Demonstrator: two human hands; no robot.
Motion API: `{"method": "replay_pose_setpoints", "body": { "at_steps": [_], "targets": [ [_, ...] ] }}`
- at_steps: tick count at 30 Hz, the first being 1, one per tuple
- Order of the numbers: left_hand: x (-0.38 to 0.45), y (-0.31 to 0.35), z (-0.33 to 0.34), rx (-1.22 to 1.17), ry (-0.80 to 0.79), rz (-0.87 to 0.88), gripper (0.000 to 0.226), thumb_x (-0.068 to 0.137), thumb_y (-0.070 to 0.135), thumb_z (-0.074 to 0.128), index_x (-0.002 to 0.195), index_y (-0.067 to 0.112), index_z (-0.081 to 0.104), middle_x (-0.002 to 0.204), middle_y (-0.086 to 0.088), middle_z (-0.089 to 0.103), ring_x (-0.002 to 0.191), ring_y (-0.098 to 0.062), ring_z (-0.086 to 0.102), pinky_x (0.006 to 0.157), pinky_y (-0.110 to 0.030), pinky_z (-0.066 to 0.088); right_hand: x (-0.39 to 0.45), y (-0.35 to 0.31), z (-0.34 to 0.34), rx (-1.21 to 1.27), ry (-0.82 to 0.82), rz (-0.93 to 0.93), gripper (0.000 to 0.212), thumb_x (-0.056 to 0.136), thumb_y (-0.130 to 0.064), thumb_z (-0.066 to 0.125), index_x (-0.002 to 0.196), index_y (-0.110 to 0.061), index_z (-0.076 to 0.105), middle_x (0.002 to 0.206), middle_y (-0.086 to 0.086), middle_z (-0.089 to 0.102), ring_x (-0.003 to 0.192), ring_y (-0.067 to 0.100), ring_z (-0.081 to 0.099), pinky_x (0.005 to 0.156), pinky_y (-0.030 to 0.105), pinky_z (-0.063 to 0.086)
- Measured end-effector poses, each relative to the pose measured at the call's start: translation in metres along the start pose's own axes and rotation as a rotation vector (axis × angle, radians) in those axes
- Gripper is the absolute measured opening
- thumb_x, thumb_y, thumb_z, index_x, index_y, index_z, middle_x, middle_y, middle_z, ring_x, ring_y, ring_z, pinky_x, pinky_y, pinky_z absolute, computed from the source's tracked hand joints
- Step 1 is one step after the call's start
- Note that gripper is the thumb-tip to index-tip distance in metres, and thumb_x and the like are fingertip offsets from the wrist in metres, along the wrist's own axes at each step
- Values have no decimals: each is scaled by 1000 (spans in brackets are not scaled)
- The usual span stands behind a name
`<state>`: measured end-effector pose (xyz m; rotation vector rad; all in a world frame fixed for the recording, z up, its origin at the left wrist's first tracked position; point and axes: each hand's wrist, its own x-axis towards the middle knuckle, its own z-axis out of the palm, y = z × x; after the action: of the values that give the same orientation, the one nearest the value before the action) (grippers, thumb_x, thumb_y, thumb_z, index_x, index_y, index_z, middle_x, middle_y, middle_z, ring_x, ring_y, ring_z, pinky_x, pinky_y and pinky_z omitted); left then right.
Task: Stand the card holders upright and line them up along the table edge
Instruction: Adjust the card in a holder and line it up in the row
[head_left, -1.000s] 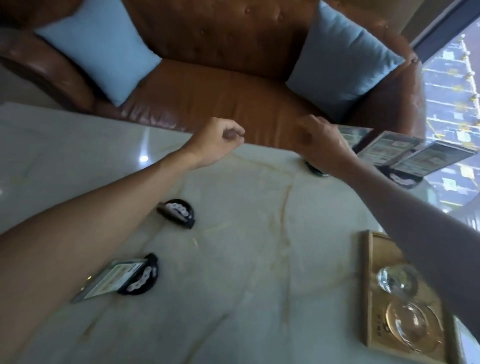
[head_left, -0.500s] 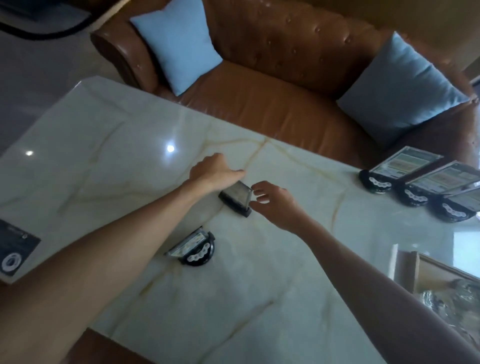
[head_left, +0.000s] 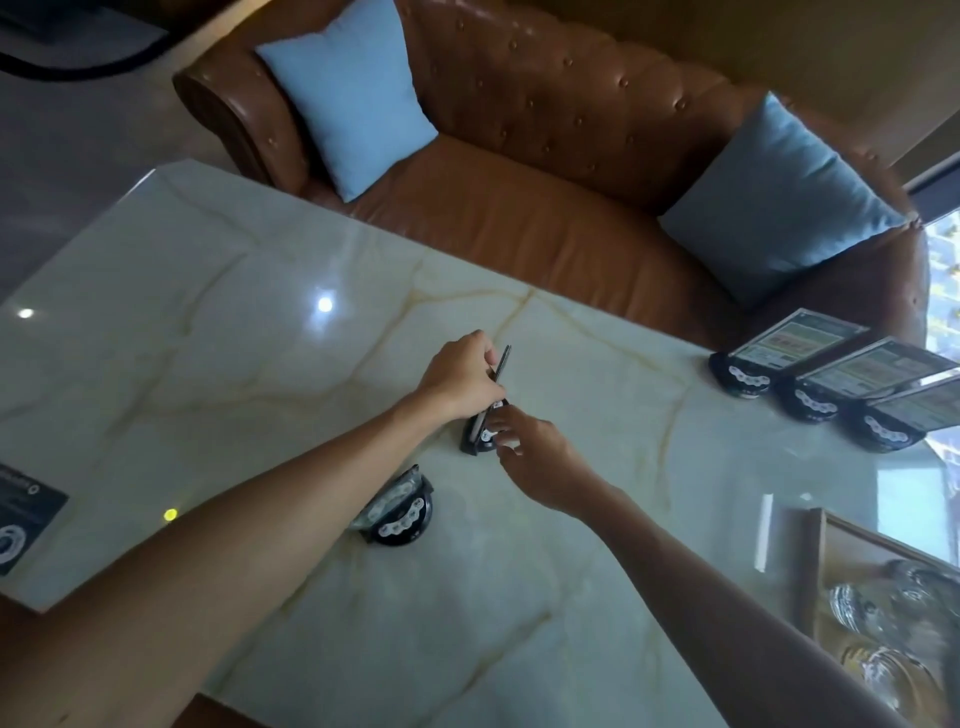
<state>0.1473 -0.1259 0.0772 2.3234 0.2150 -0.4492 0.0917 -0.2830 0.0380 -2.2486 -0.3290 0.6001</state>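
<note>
Left hand (head_left: 460, 376) fingers pinch the card holder (head_left: 485, 415) panel; right hand (head_left: 535, 452) fingers grip its base.

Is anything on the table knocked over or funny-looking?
Yes. One card holder lies tipped over on the table, alone. Three others stand in a row by the far edge. The left hand and right hand are lifting another one.

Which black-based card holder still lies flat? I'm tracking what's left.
The black-based card holder nearest the left forearm, untouched on the marble table; three stand by the sofa edge, and both hands are raising another.
</note>
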Motion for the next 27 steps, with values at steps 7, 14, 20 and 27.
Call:
{"method": "replay_pose_setpoints", "body": {
  "at_steps": [7,14,20,27],
  "targets": [
    [-3,-4,1,30,-37,152,22,72,5,76,93,13,74,90,0,76,83,-15,70,75,-29,57,20,12,-17,-65,276,123,49,87,-4,59,135,-5,46,133,16,56,113,34,60,94,48,50],
    [-5,-10,10,59,-75,259,14,81,9,76,94,12,74,91,0,76,82,-14,69,75,-26,55,34,16,-42,-232,66,60,20,89,-16,55,104,-22,68,96,5,72,88,28,65,69,34,48],
    [29,6,13,170,-59,275,10,79,18,81,88,15,77,87,-2,76,82,-19,69,73,-30,53,45,37,-82,-319,69,35,20,93,-20,54,107,-24,67,96,8,72,87,30,65,71,37,51],
    [88,71,69,30,114,336,12,80,19,80,89,11,77,80,1,73,74,-12,64,61,-6,40,55,88,-171,-331,266,77,22,92,-20,56,106,-26,72,96,7,74,84,27,65,68,32,47]
  ]
}}
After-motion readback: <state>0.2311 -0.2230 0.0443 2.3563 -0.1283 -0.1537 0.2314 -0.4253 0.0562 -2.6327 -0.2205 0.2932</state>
